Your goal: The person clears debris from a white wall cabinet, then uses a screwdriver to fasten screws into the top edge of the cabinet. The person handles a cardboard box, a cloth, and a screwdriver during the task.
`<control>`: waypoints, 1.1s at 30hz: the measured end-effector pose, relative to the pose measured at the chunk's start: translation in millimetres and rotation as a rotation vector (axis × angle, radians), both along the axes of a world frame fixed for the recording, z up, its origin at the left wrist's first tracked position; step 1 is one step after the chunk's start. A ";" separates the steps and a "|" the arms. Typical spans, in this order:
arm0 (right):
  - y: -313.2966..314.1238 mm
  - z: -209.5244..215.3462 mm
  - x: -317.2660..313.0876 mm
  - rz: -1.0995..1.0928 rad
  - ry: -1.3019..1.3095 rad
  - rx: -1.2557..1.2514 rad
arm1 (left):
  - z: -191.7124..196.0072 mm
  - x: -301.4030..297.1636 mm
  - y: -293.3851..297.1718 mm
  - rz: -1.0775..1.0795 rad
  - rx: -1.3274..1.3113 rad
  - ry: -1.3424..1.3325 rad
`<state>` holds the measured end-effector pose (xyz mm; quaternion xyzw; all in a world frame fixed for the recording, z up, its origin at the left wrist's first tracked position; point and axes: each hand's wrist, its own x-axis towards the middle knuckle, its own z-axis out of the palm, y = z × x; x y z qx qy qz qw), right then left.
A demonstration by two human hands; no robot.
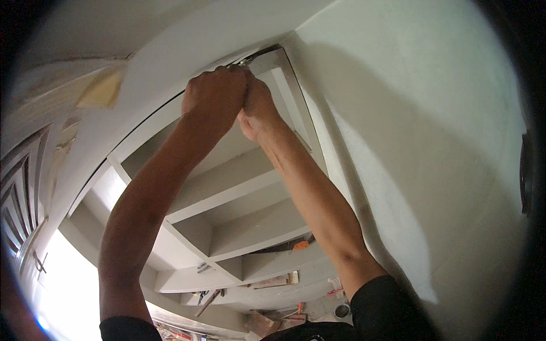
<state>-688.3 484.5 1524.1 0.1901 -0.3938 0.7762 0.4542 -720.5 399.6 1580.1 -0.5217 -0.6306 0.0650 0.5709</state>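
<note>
Both my arms reach up to the top corner of a pale built-in shelf unit [239, 182], where it meets the ceiling and the right wall. My left hand [218, 91] is closed, knuckles upward, by the unit's top edge. Pressed close beside it on the right, my right hand [259, 108] is closed too. A small shiny metal piece [244, 61] shows just beyond the knuckles, next to a dark gap [266, 52] along the top edge. What the fingers grip is hidden behind the hands.
A plain pale wall [432, 136] rises close on the right. An orange item [300, 245] lies on a lower shelf. Wood pieces [273, 281], a stick [207, 303] and a round can [342, 310] are lower down. A dark grille [23, 187] stands at far left, above bright light.
</note>
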 end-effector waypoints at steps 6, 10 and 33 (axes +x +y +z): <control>-4.4 0.8 -5.3 -0.070 0.005 -0.040 | -0.5 16.8 -4.5 0.032 -0.015 -0.031; -7.5 5.9 0.4 0.019 -0.056 -0.082 | 7.2 10.2 -1.4 0.059 -0.041 -0.003; -23.7 -4.1 -29.5 0.072 -0.014 0.066 | -2.4 -15.9 -29.6 0.088 0.004 -0.115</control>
